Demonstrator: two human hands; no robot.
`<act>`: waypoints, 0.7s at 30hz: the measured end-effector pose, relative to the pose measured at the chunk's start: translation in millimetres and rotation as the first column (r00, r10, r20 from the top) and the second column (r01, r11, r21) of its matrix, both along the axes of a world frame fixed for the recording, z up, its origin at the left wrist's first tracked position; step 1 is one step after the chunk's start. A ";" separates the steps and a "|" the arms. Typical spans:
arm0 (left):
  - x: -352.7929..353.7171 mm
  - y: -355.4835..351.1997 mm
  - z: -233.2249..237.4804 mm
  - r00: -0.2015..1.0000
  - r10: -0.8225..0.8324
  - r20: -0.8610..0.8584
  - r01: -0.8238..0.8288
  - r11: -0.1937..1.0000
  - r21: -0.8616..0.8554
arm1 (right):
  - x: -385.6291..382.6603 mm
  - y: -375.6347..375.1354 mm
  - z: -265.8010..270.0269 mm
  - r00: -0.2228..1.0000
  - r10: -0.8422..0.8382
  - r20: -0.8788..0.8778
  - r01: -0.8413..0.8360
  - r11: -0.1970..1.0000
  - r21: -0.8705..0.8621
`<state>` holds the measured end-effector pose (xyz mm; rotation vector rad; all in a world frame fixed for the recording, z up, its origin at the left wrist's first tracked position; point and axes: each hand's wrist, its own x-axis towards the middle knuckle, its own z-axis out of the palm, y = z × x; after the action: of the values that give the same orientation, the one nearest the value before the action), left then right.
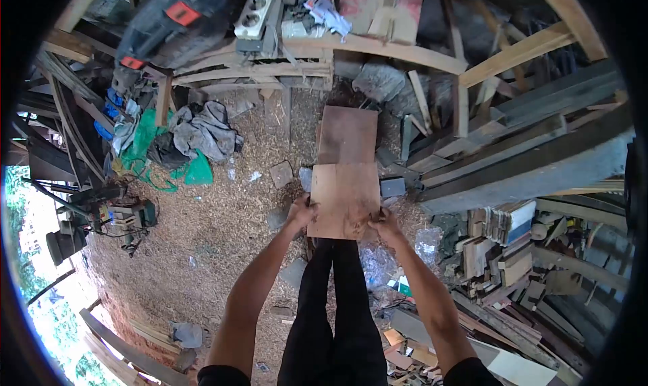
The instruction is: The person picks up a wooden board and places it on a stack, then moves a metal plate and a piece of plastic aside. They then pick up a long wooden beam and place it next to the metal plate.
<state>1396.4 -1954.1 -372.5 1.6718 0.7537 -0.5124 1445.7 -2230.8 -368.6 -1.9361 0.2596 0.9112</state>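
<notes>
A light wooden board [344,196] lies flat in front of my legs, its far edge meeting a darker reddish board [348,135]. My left hand [302,211] grips the light board's left edge, fingers wrapped at the side. On the opposite edge, near the lower right corner, my right hand [385,225] is closed on the same board. Dark smudges mark the board beside my right fingers. What supports the two boards is mostly hidden beneath them.
Wood shavings [223,231] cover the floor. Long grey beams [526,156] and stacked wood blocks [499,251] stand at the right. Cloths and a green bag [199,169] lie at the upper left. A power strip [258,11] sits on the frame above.
</notes>
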 end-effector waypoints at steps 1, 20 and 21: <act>15.3 3.8 -18.3 0.998 0.055 -0.026 -0.051 0.991 0.124 | 13.5 1.1 -28.5 0.999 0.029 0.020 -0.029 0.999 -0.029; 166.3 7.1 -114.4 0.996 0.052 -0.075 -0.051 0.999 0.007 | 148.7 40.4 -132.1 0.972 0.187 0.143 -0.131 0.934 -0.333; 167.5 6.4 -112.6 0.996 0.058 -0.067 -0.060 0.998 -0.029 | 148.7 40.5 -130.9 0.971 0.190 0.143 -0.133 0.933 -0.333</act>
<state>1563.9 -1947.6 -485.1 1.6050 0.8373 -0.5376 1594.3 -2190.4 -499.5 -2.3547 0.1536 0.8385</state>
